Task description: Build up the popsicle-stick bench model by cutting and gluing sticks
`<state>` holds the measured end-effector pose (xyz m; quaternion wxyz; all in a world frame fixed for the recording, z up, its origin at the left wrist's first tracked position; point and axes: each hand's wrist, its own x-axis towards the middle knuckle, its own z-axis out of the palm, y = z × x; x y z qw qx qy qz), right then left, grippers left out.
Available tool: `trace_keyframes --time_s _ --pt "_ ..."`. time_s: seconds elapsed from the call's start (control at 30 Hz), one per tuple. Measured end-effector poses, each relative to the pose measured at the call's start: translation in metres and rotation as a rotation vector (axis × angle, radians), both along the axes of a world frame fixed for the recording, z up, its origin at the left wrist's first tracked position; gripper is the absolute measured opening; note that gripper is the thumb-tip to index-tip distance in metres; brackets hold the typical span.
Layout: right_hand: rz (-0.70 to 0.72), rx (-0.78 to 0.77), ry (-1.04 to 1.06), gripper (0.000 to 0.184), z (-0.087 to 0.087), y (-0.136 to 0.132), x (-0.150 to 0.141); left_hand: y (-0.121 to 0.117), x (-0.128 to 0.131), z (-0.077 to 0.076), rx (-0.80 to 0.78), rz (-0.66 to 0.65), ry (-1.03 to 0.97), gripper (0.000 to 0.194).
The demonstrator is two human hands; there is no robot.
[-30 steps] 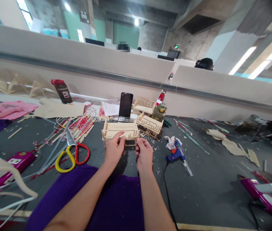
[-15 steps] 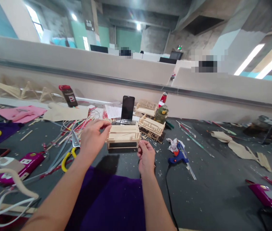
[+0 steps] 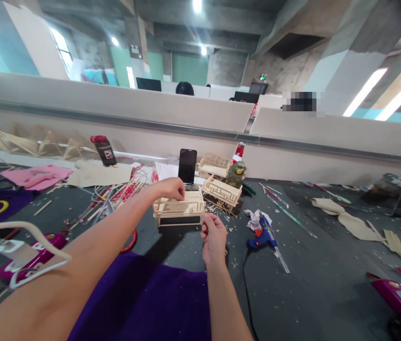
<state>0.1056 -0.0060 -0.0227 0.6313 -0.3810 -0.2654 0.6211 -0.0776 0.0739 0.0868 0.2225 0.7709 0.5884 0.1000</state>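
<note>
A small bed-like model of pale wooden sticks (image 3: 181, 208) stands on the dark table in front of me. My right hand (image 3: 215, 237) is closed in a pinch at its lower right corner. My left hand (image 3: 173, 189) reaches over the model's top, its fingers curled downward just above the slatted surface. What those fingertips hold, if anything, is hidden. Two similar stick models stand close behind to the right, the nearer one (image 3: 222, 192) in front of the farther one (image 3: 215, 165). A phone (image 3: 187, 166) is propped upright behind my left hand.
A blue glue gun (image 3: 261, 237) lies to the right, its black cord running toward me. Scissors (image 3: 129, 240) are partly covered by my left forearm. Red-tipped sticks (image 3: 124, 192), a dark bottle (image 3: 103, 150) and a green jar (image 3: 236, 174) stand or lie farther back. Purple cloth (image 3: 143, 298) is nearest me.
My left hand went from the model's front to its upper left corner, then across over its top. My right hand stays at the right corner. The view has tilted slightly upward.
</note>
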Motion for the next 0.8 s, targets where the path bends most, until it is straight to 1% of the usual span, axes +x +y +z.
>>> trace_keyframes --time_s 0.2,0.33,0.53,0.6,0.7,0.8 --pt "0.007 -0.017 0.006 0.024 0.001 0.000 0.000 0.009 0.010 -0.010 -0.019 -0.012 0.079 0.005" --pt "0.008 -0.013 -0.004 0.024 0.002 0.000 0.000 0.012 0.010 -0.012 -0.022 -0.004 0.118 0.008" --pt "0.010 -0.026 -0.015 0.024 0.001 0.000 -0.001 0.013 0.012 -0.015 -0.020 0.016 0.120 0.002" --pt "0.012 -0.024 -0.006 0.023 0.001 0.000 -0.001 0.012 0.009 -0.012 -0.006 0.034 0.109 0.004" --pt "0.017 -0.020 0.014 0.024 0.001 0.000 0.000 0.005 -0.002 0.001 0.069 0.092 0.078 0.008" --pt "0.020 -0.024 0.018 0.024 0.001 0.000 -0.001 -0.018 -0.012 0.020 0.218 0.196 0.027 0.016"
